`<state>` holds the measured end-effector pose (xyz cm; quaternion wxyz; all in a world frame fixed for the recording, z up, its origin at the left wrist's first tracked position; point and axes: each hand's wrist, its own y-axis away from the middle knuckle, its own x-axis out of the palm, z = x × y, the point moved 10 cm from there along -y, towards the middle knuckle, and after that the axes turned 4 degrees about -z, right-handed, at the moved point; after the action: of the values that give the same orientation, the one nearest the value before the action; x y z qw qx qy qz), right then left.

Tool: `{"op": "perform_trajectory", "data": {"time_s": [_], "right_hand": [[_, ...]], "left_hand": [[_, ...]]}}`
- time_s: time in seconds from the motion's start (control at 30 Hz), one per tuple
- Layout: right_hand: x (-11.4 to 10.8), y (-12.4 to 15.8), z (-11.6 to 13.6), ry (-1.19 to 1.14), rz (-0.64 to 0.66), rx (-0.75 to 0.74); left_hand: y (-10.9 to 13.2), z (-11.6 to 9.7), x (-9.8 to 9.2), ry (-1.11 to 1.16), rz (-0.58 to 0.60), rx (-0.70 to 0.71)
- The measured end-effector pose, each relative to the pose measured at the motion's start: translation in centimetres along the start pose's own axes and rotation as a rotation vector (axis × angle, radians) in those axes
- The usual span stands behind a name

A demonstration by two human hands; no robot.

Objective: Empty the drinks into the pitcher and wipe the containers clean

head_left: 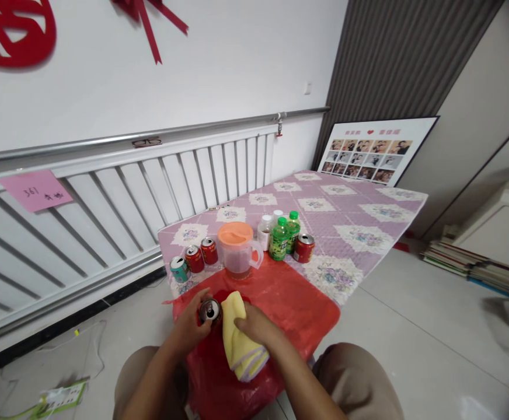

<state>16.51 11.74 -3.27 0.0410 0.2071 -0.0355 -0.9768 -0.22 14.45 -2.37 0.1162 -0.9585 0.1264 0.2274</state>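
My left hand [194, 319] is wrapped round an opened dark can [211, 311], its top facing up, above the red plastic sheet [281, 291]. Held in my right hand [254, 322] is a folded yellow cloth [236, 338], close beside the can on its right. Beyond my hands stands a clear pitcher [237, 259] with an orange lid and a little liquid inside. To its left are a teal can [180, 269] and two red cans [194, 258]. Green-capped bottles [278, 240], white-capped bottles [265, 232] and another red can [304, 248] stand to its right.
The table has a purple floral cloth [316, 204]. Behind it runs a white radiator [202, 175] with a pink note [36, 191]. A photo board [372, 150] leans at the back right. A power strip [59, 402] lies on the floor at the lower left.
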Motion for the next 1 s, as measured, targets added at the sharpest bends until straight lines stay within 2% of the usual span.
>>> {"op": "perform_trajectory", "data": {"time_s": [0.2,0.37,0.6,0.67,0.73,0.8,0.83,0.87,0.93,1.0], "right_hand": [[-1.2,-0.4,1.1,-0.074,-0.044,-0.007],[-2.4,-0.9,2.3,-0.229,-0.078,0.014],[-2.8,2.0,1.5,-0.537,-0.047,0.135],[-2.7,3.1,0.4,-0.691,-0.05,0.186],[-2.4,4.1,-0.7,-0.821,-0.048,0.232],[-2.0,4.9,-1.6,-0.878,-0.035,0.251],[-1.9,5.3,-1.8,-0.897,-0.03,0.254],[-1.7,5.6,-1.9,-0.911,-0.027,0.251],[-1.4,6.2,-1.6,-0.944,-0.019,0.224],[-1.2,6.7,-0.7,-0.969,0.0,0.184]], "left_hand": [[-0.3,0.6,0.2,0.057,0.067,0.005],[-0.3,0.1,0.2,0.074,0.072,0.021],[-0.2,-1.1,-0.6,0.014,0.025,0.017],[0.2,-2.4,-1.8,-0.039,-0.035,0.048],[1.2,-4.6,-3.4,-0.058,-0.155,0.108],[2.8,-5.9,-4.4,-0.019,-0.261,0.076],[3.6,-6.0,-4.1,0.038,-0.263,0.015],[4.3,-6.0,-2.9,0.131,-0.21,-0.05],[5.6,-5.8,0.4,0.333,-0.085,-0.151],[6.4,-6.0,3.8,0.511,0.033,-0.184]]}}
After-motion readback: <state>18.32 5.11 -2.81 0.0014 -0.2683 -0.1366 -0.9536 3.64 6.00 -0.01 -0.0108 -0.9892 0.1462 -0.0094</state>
